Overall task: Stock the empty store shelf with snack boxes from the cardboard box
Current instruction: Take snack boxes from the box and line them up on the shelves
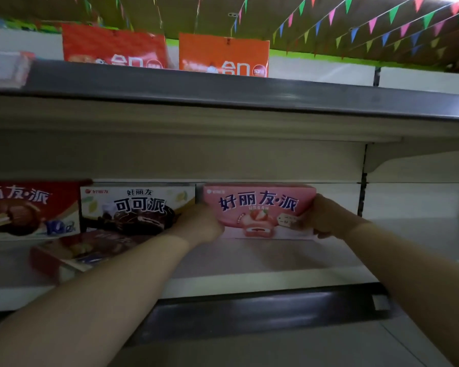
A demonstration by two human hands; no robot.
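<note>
Forearms first: yours reach up and forward from the bottom corners, crossing the dark front rail (263, 311) of the white shelf (263, 260).

Item 1, left hand (200, 225): your fingers are curled round the lower left end of the pink strawberry pie box (260, 210), gripping it.

Item 2, right hand (326, 217): it clasps the same box at its right end, fingers wrapped over the edge.

Item 3, pink strawberry pie box: upright, printed face toward you, held between both hands at the back of the shelf; whether its base touches the shelf board you cannot tell.

Item 4, red box (72, 256): lying flat and askew on the shelf, nearer you than the standing row, partly behind your left forearm.

Item 5, cocoa pie box (133, 207): white and dark, standing upright just beside the pink box on its left.

Item 6, red pie box (29, 210): upright, touching the cocoa box's left side, cut off by the frame edge.

Item 7, upper shelf (223, 94): grey-edged, overhead, carrying a red carton (114, 46) and an orange carton (223, 54) side by side.

Item 8, bunting (368, 22): coloured pennants strung beneath the ceiling, farthest back.
</note>
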